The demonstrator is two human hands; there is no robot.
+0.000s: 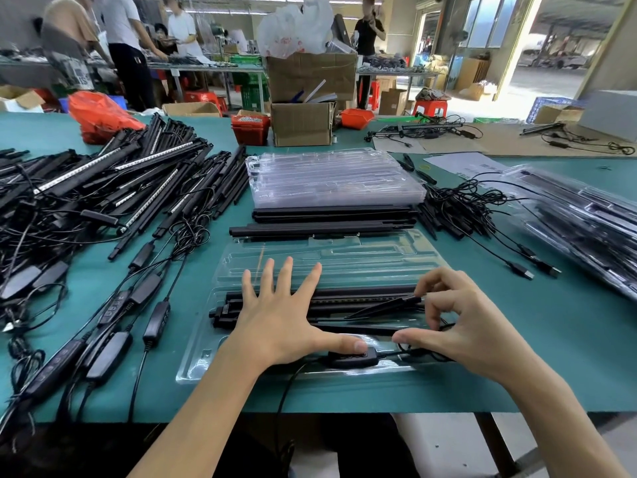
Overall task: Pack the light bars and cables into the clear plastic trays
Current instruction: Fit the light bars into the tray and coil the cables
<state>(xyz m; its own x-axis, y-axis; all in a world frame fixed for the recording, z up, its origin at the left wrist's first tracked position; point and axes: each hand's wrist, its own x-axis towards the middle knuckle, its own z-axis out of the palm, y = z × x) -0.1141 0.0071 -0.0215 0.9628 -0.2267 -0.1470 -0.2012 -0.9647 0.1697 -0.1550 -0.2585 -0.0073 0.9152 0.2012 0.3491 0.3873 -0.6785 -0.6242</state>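
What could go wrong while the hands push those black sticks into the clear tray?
1. The cable hangs off the table edge; its pull might drag the controller out from under the left hand's thumb.
2. The right hand pinches a thin black spike lying slanted over the light bars; it may not seat.
3. The open tray overhangs nothing but looks flimsy, so pressing could flex it.

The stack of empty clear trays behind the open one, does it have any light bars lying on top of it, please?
No, the stack of empty clear trays has a bare top; loose black light bars lie on the table in front of it.
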